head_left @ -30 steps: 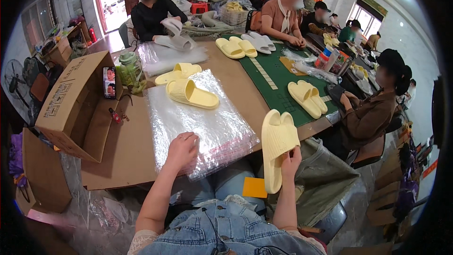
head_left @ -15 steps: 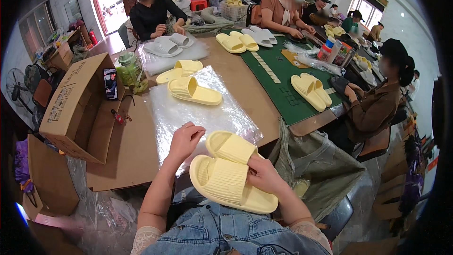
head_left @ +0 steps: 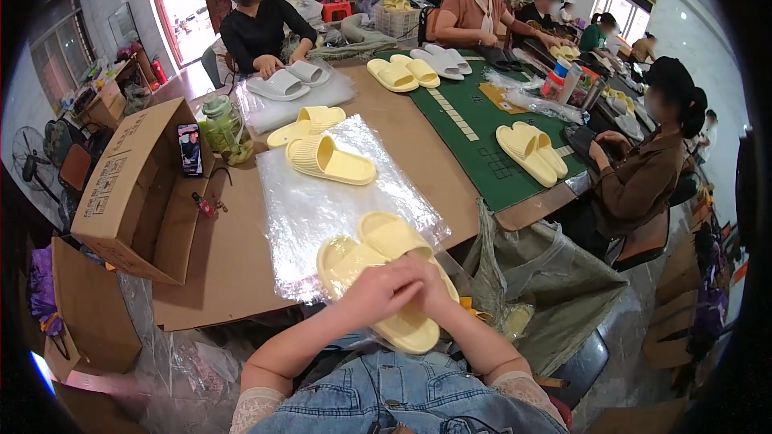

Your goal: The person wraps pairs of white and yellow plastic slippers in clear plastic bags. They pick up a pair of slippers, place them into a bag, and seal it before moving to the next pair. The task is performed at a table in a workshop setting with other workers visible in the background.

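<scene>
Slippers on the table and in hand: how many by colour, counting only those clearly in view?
Yellow slippers: 8 — two under the hands, two on the plastic sheet, two at the far end, two on the green mat.
White or grey slippers: 4 —.
Total: 12

Pale walls, bright windows (head_left: 629, 10), open doorway (head_left: 178, 2) (daylit), long worktable (head_left: 418, 141)

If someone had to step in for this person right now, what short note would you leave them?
Left hand and right hand: both pressed together on the pair of yellow slippers at the near table edge.
The pair lies on the clear plastic sheet.
A second yellow pair sits farther up the sheet.
Done: the near pair is placed side by side.
Left: both pairs lie unwrapped.
</scene>
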`<act>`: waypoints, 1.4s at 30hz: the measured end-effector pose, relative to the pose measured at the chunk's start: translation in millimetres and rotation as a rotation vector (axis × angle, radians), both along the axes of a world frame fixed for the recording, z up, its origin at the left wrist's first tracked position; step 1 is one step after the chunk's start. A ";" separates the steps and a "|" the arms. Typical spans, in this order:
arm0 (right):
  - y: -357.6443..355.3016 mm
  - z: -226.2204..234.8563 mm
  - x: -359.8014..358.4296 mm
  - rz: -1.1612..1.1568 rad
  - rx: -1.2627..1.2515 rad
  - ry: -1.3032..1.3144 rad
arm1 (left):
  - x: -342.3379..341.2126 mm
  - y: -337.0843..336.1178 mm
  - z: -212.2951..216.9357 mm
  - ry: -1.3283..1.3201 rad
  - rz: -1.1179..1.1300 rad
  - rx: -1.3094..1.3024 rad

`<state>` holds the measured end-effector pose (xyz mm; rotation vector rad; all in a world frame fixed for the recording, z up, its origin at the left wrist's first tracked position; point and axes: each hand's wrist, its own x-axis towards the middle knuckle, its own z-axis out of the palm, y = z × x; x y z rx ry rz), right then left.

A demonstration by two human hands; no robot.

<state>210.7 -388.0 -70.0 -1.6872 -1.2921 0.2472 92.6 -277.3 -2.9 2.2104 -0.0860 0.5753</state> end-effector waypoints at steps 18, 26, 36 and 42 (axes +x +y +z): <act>117.9 -39.1 23.3 -0.330 -0.124 -0.267 | -2.9 22.5 -7.9 0.172 -0.171 -0.024; 111.3 -32.5 24.5 -0.354 -0.264 -0.241 | 14.6 119.5 -30.3 -0.181 0.517 0.486; 113.0 -29.5 22.3 -0.423 -0.204 -0.273 | 10.9 161.6 -126.1 -0.144 0.615 -0.126; 113.7 -34.3 22.8 -0.433 -0.161 -0.289 | 9.9 160.5 -121.6 -0.133 0.634 -0.045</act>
